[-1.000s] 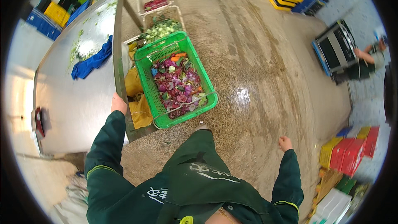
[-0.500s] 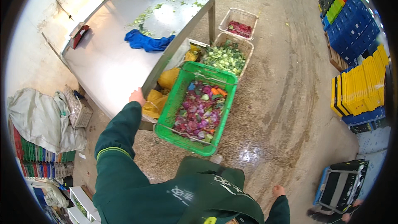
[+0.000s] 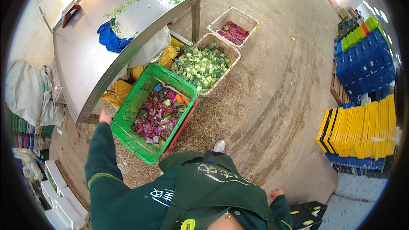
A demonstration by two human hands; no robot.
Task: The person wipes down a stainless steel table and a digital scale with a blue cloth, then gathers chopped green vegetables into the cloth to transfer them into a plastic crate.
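My left hand [image 3: 105, 117] is low by the near corner of the steel table [image 3: 79, 66], close beside the green crate [image 3: 150, 155]; its fingers are too small and partly hidden to read. Cut purple and green vegetable trimmings [image 3: 155, 115] lie in the crate, with some orange carrot pieces at its right side. A red crate [image 3: 181, 127] shows under the green one. My right hand [image 3: 276, 194] hangs at my right side, fingers curled in, with nothing visible in it.
Behind the green crate stand a pale crate [image 3: 233, 61] of green trimmings and another pale crate [image 3: 252, 30] of red scraps. A blue cloth [image 3: 111, 38] lies on the table among green bits. Yellow crates [image 3: 362, 130] and blue crates [image 3: 366, 64] are stacked at right.
My left hand has left the table's edge and dropped lower beside the green crate. The view has shifted, so the table and crates appear farther left.
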